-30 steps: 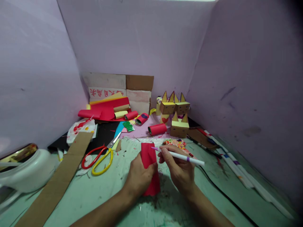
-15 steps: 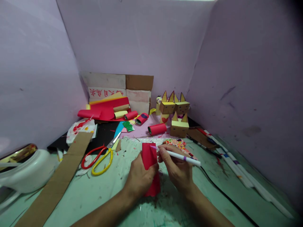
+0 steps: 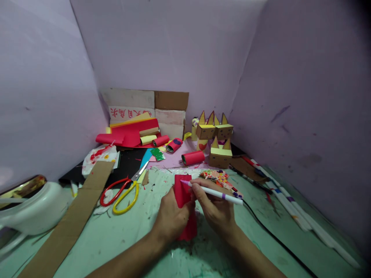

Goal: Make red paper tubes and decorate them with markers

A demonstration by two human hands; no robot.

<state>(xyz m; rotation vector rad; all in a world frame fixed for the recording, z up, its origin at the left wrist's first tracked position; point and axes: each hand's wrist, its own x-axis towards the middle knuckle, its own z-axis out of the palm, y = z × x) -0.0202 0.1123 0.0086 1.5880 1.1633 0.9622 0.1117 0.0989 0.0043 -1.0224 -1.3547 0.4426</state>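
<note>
My left hand is closed around the middle of a red paper piece, keeping its upper part turned up toward me; its lower end shows below my fingers. In my right hand is a white marker with a purple band and a pinkish tip. The tip touches or nearly touches the upper part of the red paper; I cannot make out a mark there. Just beyond my right hand lies a flowered scrap. A red-covered tube rests further back.
Scissors with red and yellow handles lie at left, beside a long cardboard strip. Cardboard cat-eared figures stand at the back. Several markers lie along the right wall. A black cable runs to the front right.
The marker tip has shifted slightly left across the upper part of the red paper, my right hand moving with it. My left hand keeps its hold on the paper.
</note>
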